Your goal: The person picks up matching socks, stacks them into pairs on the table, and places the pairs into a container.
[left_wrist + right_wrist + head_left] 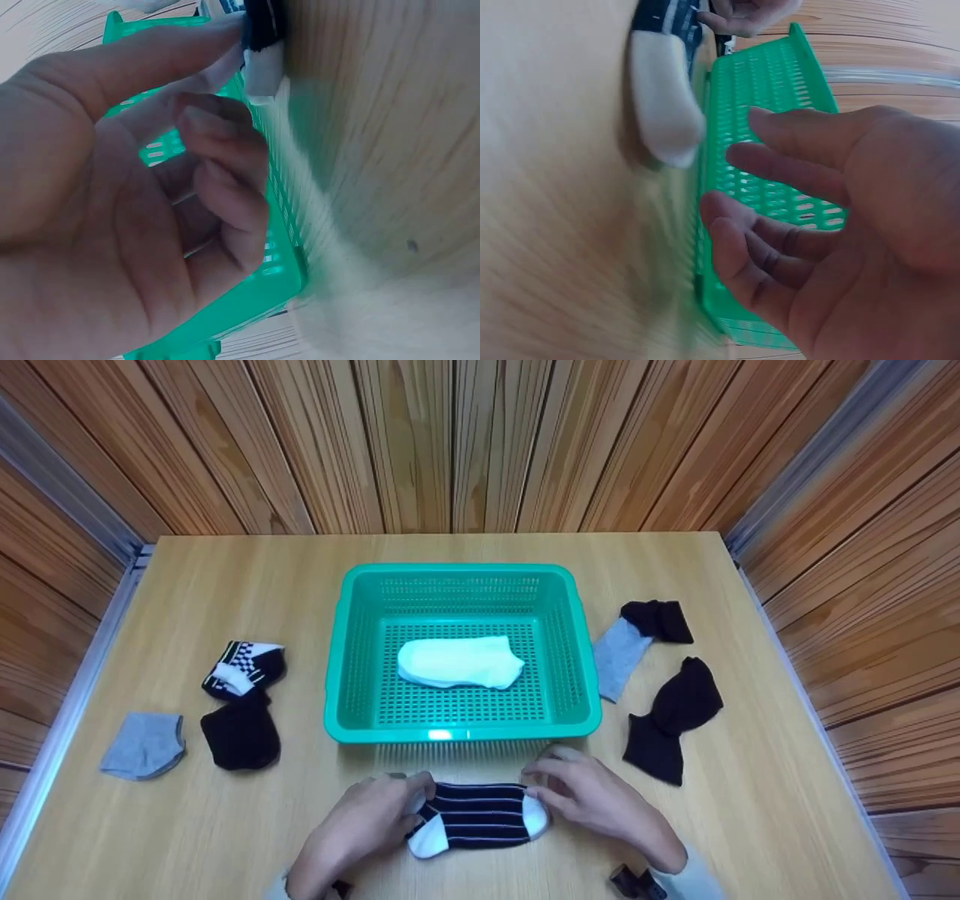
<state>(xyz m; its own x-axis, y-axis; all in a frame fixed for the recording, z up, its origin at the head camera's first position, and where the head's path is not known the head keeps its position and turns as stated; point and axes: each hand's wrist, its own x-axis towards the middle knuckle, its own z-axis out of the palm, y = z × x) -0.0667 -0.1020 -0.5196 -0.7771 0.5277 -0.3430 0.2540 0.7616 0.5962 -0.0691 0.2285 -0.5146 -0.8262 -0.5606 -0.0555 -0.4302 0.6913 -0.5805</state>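
A black striped sock (484,814) with a white heel and toe lies flat on the table in front of the basket. My left hand (367,817) pinches its left end between thumb and index finger, the other fingers loosely bent in the left wrist view. Beside the white toe (664,97), at the sock's right end, is my right hand (592,795). In the right wrist view its fingers are spread and relaxed, with nothing between them.
A green basket (463,733) holds white socks (459,662). On the left lie a grey sock (144,745), a black sock (240,735) and a checkered one (255,660). To the right are a grey-and-black pair (622,656) and black socks (671,716). Wooden walls (480,450) border the table.
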